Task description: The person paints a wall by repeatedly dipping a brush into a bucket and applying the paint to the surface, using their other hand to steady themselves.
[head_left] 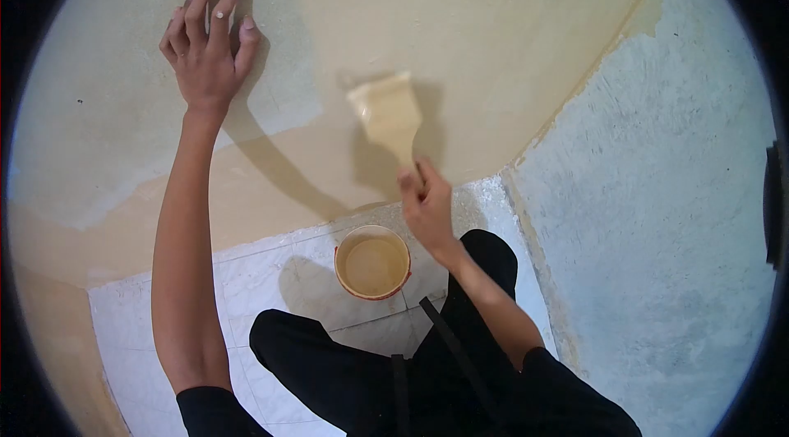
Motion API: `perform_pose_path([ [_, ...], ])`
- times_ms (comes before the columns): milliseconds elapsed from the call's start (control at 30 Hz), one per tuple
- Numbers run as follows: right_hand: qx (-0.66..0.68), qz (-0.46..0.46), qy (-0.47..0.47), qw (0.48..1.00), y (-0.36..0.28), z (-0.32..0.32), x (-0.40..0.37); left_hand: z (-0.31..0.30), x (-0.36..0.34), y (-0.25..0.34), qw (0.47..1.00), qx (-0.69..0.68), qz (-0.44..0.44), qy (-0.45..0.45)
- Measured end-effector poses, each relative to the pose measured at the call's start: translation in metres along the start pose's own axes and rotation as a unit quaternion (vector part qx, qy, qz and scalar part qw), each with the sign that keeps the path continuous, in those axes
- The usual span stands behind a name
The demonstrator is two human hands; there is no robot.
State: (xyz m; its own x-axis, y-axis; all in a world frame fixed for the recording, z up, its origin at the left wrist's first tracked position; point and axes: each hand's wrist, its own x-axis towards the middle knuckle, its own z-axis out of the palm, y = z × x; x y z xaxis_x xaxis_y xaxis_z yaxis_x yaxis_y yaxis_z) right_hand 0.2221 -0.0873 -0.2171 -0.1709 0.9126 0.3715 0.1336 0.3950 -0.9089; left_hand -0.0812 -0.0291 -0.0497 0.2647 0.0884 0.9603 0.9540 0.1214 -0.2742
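Note:
My right hand (427, 205) is wrapped round the handle of a wide paint brush (390, 112), whose head points up toward the wall (485, 43) and is slightly blurred. Cream-beige paint covers the wall around the brush, and a paler unpainted patch lies to its left. Up at the left, my left hand (207, 55) rests against that pale patch with its fingers apart and nothing in it; whitish spots show on some fingers. Below the brush, a round tub (372, 292) with beige liquid inside stands on the floor.
White tiles (246, 338) cover the floor. At the right is a bluish-grey wall (657, 207) with a rough beige edge along the corner. My knees, in black clothing (329, 363), are close below the tub. A dark object (772, 205) shows at the far right edge.

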Motion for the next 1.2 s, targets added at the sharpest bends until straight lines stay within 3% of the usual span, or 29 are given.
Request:
perform_pose_path([
  [33,0.008,-0.048,0.04,0.998,-0.013,-0.005,0.017,0.0,0.001,0.0,1.0,-0.001,0.0,0.002],
  [100,0.061,-0.057,0.073,0.994,-0.039,-0.013,0.044,-0.001,0.001,0.0,1.0,0.0,0.002,-0.005],
  [233,0.035,-0.09,0.095,0.991,-0.051,-0.023,0.071,-0.003,0.002,0.0,1.0,-0.002,0.003,-0.009],
  [400,-0.059,-0.019,0.04,0.997,-0.014,-0.025,0.038,-0.003,0.003,0.001,1.0,-0.008,0.008,-0.001],
  [533,-0.06,0.022,0.01,0.998,0.026,-0.027,0.0,-0.003,0.004,0.001,1.0,-0.003,0.011,0.002],
  [600,0.014,0.034,0.014,0.999,0.033,-0.026,-0.011,-0.003,0.003,0.002,1.0,0.0,0.009,-0.003],
  [800,0.064,-0.001,0.042,0.997,-0.032,-0.038,0.021,-0.004,0.004,0.001,1.0,0.005,0.013,-0.014],
  [1000,0.064,-0.053,0.085,0.993,-0.049,-0.035,0.057,-0.004,0.005,0.003,1.0,-0.012,0.021,0.005],
  [1100,-0.021,-0.013,0.03,0.999,-0.029,-0.041,0.044,-0.005,0.005,0.004,1.0,0.004,0.017,-0.003],
  [1200,-0.065,-0.021,0.013,0.998,0.041,-0.033,0.012,-0.006,0.005,0.004,1.0,0.006,0.023,-0.007],
])
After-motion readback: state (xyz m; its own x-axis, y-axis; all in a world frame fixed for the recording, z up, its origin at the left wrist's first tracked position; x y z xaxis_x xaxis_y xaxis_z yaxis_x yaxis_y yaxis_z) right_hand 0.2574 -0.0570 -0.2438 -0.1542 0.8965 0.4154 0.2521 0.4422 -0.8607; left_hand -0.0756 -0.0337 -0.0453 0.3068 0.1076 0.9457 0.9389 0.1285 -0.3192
